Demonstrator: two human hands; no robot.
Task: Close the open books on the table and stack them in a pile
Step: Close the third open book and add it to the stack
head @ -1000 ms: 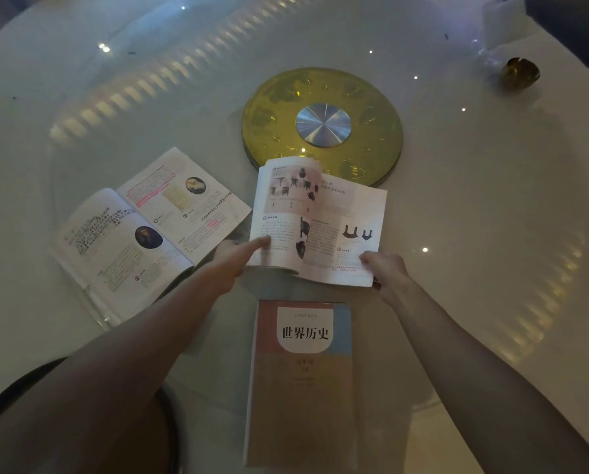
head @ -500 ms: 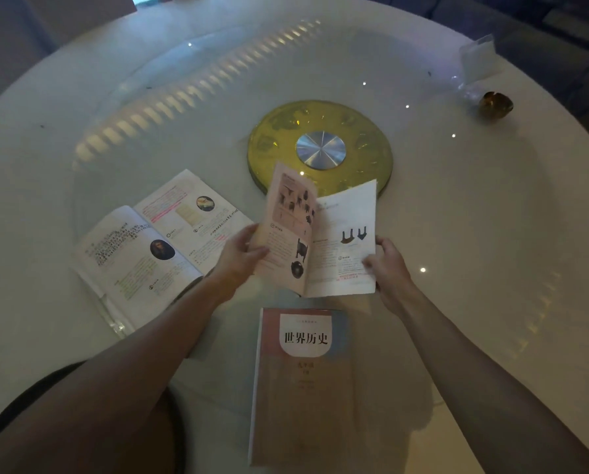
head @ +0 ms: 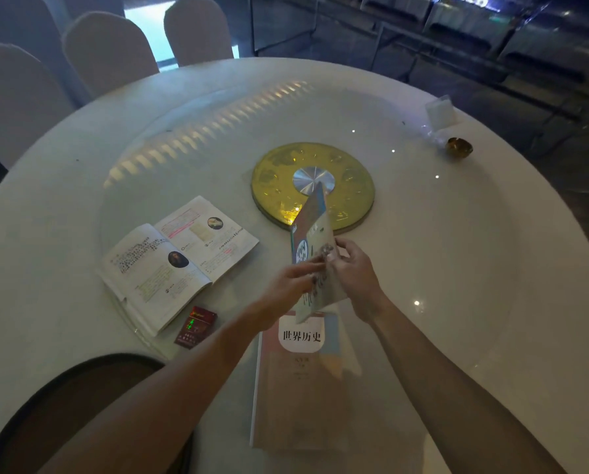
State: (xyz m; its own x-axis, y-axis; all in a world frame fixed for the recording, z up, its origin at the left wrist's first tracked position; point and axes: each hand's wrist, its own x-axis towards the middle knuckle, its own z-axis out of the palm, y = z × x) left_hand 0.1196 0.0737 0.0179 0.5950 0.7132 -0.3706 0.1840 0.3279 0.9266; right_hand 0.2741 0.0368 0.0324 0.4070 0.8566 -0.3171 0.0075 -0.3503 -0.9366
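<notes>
- Both hands, left hand (head: 295,280) and right hand (head: 353,271), grip a shut book (head: 312,241) raised on edge above the closed history book (head: 300,381).
- An open book (head: 176,261) lies left on the surface (head: 457,268).

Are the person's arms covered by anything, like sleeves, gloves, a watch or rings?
No. Both forearms are bare as far as the picture shows, with no sleeves in view. The left hand and right hand wear no gloves, and no watch, bracelet or ring is visible, though the dim light could hide small details.
</notes>
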